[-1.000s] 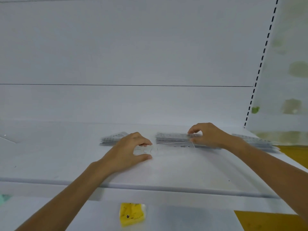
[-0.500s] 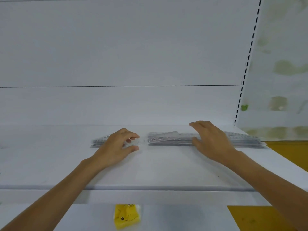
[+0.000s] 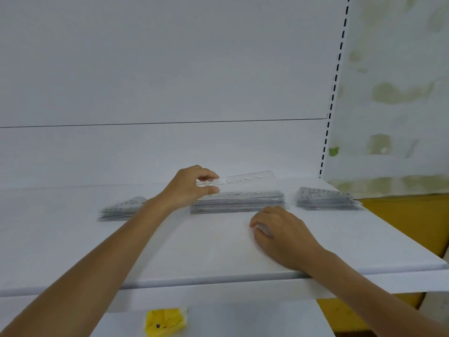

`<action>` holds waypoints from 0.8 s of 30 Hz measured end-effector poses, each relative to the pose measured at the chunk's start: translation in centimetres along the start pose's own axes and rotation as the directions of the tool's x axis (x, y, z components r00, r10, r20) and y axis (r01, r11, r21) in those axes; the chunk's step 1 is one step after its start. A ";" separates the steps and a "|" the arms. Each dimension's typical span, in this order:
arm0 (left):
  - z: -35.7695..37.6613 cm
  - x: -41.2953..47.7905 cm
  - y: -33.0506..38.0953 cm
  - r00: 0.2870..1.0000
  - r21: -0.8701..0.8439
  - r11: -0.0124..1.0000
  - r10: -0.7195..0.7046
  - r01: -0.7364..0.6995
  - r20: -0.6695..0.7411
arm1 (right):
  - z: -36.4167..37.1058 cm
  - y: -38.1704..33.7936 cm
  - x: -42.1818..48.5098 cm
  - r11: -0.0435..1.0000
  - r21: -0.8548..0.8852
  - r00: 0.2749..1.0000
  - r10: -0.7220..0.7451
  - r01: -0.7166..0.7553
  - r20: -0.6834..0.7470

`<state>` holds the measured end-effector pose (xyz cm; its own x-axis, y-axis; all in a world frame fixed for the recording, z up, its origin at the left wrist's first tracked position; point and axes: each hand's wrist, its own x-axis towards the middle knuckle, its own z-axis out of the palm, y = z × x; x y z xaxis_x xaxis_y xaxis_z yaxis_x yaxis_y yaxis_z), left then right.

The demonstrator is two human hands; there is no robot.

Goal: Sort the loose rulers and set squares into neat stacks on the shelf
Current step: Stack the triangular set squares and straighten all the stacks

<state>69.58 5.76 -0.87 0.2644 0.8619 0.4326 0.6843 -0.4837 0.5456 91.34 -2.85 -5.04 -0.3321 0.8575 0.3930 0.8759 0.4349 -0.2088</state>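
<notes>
Three stacks line the back of the shelf (image 3: 73, 239): left stack (image 3: 121, 210), middle stack (image 3: 237, 203), right stack (image 3: 325, 199). A narrow strip of bare shelf parts middle from right. The left arm (image 3: 109, 251) crosses the gap between left and middle. The left hand (image 3: 192, 188) pinches a ruler (image 3: 245, 178) just above the middle stack and covers it from above. The right hand (image 3: 279, 229) rests on the shelf just in front of that stack's right end. The front of the shelf between the arms lies open, as does the stretch left of the left stack. The back panel (image 3: 170, 69) closes the rear, and the upright (image 3: 334, 93) bounds the right rear corner.
</notes>
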 end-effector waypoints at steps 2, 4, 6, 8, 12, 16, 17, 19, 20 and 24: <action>0.7 0.5 0.2 0.999 0.014 1.000 0.011 -0.011 0.047 | 0.0 0.0 0.0 1.000 0.000 1.000 -0.004 0.004 -0.007; 1.3 0.9 0.2 0.995 0.068 0.997 0.020 -0.026 0.095 | 0.0 0.0 0.1 1.000 -0.003 1.000 -0.004 0.004 -0.011; 1.8 1.2 0.2 0.992 0.104 0.994 0.019 -0.032 0.128 | 0.1 0.1 0.2 1.000 0.000 1.000 -0.004 0.004 -0.013; 2.2 1.4 0.2 0.988 0.117 0.993 0.005 -0.023 0.154 | 0.0 0.1 0.2 1.000 0.007 1.000 0.001 -0.001 -0.013; 2.4 1.6 -0.1 0.981 0.119 0.993 -0.031 0.008 0.191 | 0.0 0.2 0.3 1.000 0.014 1.000 -0.001 0.001 -0.015; 2.4 1.6 -0.3 0.983 0.141 0.990 -0.019 -0.007 0.185 | 0.1 0.2 0.3 1.000 0.012 1.000 0.006 -0.006 -0.006; 2.4 1.5 -0.4 0.988 0.135 0.991 -0.007 -0.014 0.154 | 0.1 0.3 0.3 1.000 0.019 1.000 0.012 -0.012 -0.004; 1.8 0.9 -0.6 0.998 0.092 0.996 0.010 -0.016 0.061 | 0.1 0.4 0.4 0.999 0.032 1.000 0.027 -0.027 -0.005; 1.4 0.5 -0.9 1.000 0.077 0.997 0.013 -0.015 0.020 | 0.1 0.4 0.4 0.999 0.033 0.999 0.037 -0.037 -0.006; -2.1 -2.6 -3.1 0.998 0.128 0.992 0.016 -0.008 -0.067 | 0.2 0.5 0.7 0.998 0.019 0.998 0.064 -0.064 0.008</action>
<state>65.38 4.64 -2.18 0.2293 0.8418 0.4887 0.7639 -0.4668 0.4456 91.44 -1.98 -5.07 -0.2783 0.8856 0.3717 0.8886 0.3843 -0.2502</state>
